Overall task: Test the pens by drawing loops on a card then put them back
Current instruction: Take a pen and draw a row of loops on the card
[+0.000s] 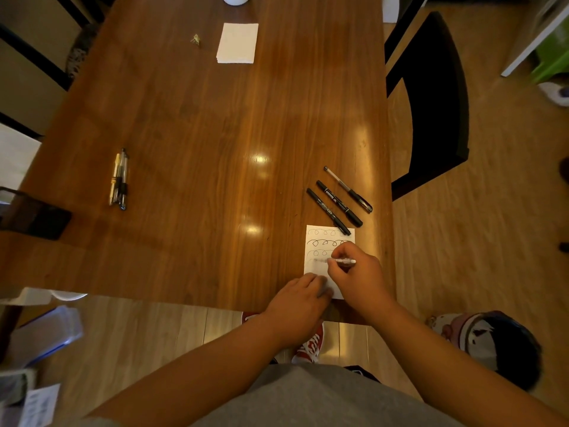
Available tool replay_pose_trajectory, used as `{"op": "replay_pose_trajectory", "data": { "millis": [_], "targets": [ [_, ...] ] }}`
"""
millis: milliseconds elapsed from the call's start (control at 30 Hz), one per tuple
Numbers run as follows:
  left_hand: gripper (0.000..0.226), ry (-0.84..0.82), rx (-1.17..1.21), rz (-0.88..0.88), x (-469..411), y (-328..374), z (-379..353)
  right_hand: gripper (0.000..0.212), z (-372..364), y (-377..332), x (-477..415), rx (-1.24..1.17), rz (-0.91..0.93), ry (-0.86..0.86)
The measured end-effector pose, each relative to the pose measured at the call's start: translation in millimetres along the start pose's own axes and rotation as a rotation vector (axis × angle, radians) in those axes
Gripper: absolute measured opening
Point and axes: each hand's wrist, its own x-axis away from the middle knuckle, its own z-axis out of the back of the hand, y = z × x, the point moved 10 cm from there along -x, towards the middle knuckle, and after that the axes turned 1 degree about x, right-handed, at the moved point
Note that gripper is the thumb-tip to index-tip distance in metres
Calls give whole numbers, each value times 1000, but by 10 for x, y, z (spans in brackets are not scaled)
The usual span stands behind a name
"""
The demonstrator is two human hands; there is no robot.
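- Lower right of the frame: the right hand (354, 272) pinches a pale pen (340, 261), its tip on the card (314, 257), starting a fourth row of loops.
- The left hand (303, 298), fingers flat, pins the card's near edge to the bench (200, 134).
- Three black pens (338, 200) lie just above the card; a bundle of pens (119, 180) waits at centre left.
- Next, I reckon: finish the row, then set this pen beside the black ones.

No legible text is recorded. White print is noted on two black markers (338, 203) right of centre, too small to be read. Marks on the sheet (40, 406) at lower left are blurred.

Head-worn wide view, looking steeply down, table (197, 124) close
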Motion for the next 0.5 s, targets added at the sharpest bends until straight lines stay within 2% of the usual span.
{"op": "replay_pose_trajectory", "data": {
  "millis": [233, 500],
  "targets": [
    [62, -2, 99, -19, -14, 42, 10, 15, 26, 40, 67, 16, 6, -2],
    [61, -5, 54, -37, -33, 80, 8, 16, 4, 42, 55, -33, 5, 0]
  ]
}}
